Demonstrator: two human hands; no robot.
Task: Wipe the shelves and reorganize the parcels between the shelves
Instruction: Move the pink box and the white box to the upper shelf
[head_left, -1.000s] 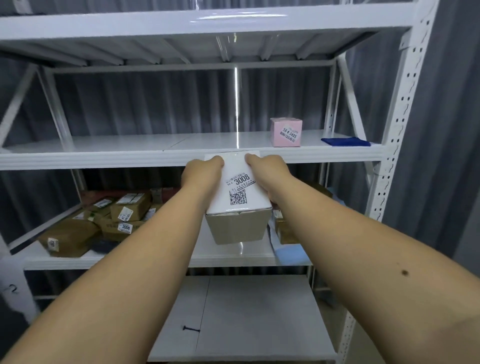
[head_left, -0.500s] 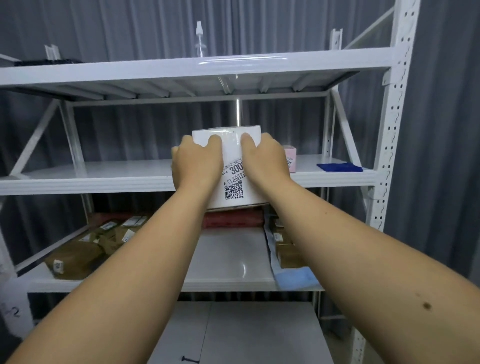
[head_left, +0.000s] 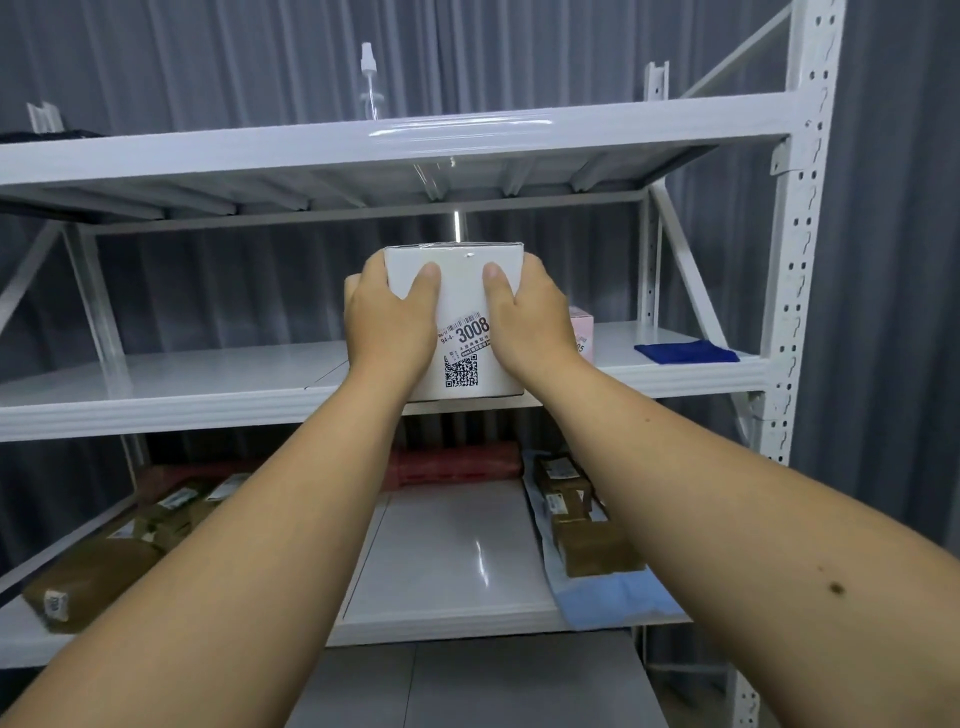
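Observation:
A white box (head_left: 460, 291) with a label reading 3008 and a QR code sits at the front edge of the middle shelf (head_left: 156, 374). My left hand (head_left: 384, 322) grips its left side and my right hand (head_left: 535, 317) grips its right side, thumbs on the near face. Whether the box rests fully on the shelf I cannot tell. A pink box (head_left: 583, 332) stands just behind my right hand, mostly hidden. A folded blue cloth (head_left: 685, 352) lies at the shelf's right end.
The lower shelf (head_left: 452, 556) holds brown parcels at the left (head_left: 88, 577) and right (head_left: 587, 525), a red package (head_left: 457, 462) at the back and a blue bag (head_left: 618, 603). A spray bottle (head_left: 370, 83) stands on the top shelf. A white perforated post (head_left: 800, 260) rises at right.
Both hands raised the white box from in front of the lower shelf up to the middle shelf and pushed it onto the shelf's front edge.

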